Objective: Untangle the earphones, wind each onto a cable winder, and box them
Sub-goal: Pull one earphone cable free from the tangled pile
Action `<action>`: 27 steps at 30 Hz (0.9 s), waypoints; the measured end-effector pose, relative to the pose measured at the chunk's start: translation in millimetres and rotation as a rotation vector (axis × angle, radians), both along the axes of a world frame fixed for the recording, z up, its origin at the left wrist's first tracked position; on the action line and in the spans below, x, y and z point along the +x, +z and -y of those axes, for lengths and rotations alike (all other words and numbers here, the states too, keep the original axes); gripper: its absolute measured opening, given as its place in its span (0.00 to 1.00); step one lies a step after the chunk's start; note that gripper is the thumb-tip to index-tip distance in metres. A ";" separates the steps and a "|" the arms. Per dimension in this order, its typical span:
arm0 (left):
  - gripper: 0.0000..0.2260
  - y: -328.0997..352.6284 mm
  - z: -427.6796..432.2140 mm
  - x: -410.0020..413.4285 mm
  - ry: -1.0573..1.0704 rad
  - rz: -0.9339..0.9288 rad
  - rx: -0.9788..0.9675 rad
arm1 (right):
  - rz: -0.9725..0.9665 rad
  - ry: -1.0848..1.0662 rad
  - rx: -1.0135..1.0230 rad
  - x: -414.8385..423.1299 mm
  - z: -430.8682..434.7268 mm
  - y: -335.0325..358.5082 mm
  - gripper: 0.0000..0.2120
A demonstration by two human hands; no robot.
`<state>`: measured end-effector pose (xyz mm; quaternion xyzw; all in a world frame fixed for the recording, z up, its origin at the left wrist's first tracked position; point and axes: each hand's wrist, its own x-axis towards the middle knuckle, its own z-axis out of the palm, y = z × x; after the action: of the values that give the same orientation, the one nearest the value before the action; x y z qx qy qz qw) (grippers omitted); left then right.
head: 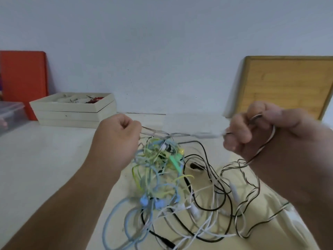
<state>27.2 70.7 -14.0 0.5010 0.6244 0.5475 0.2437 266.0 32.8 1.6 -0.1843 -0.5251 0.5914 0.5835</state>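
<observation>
A tangle of earphone cables lies on the pale table: blue, yellow-green, green, white, black and a black-and-white twisted one. My left hand is closed on thin pale strands at the top of the tangle. My right hand is closed on the black-and-white twisted cable, which loops over its fingers and trails down to the table. A blurred white strand is stretched taut between both hands, above the knot. Blue earbuds sit low in the pile.
A cream stacked box with small items in its compartments stands at the back left, beside a clear plastic bin and an orange board. A wooden board leans on the wall at the back right.
</observation>
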 end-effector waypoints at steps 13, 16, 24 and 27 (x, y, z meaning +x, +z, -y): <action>0.14 19.2 6.9 0.6 -0.303 0.413 0.185 | 1.193 -0.411 0.037 -21.8 12.6 -5.0 0.11; 0.19 15.3 12.6 -2.5 -0.580 0.256 0.137 | 1.215 -0.464 0.067 -20.1 8.7 -10.5 0.07; 0.29 6.1 23.6 5.8 -0.528 -0.430 0.107 | 0.975 -0.632 0.181 -16.7 3.9 -13.4 0.11; 0.21 2.2 23.9 10.4 -0.580 -0.633 0.211 | 0.711 -0.514 0.085 -20.1 3.0 -16.2 0.13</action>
<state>37.6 46.8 -11.8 0.8207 0.4423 0.3369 0.1317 245.9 29.8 -14.6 -0.4766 -0.6543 0.3047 0.5019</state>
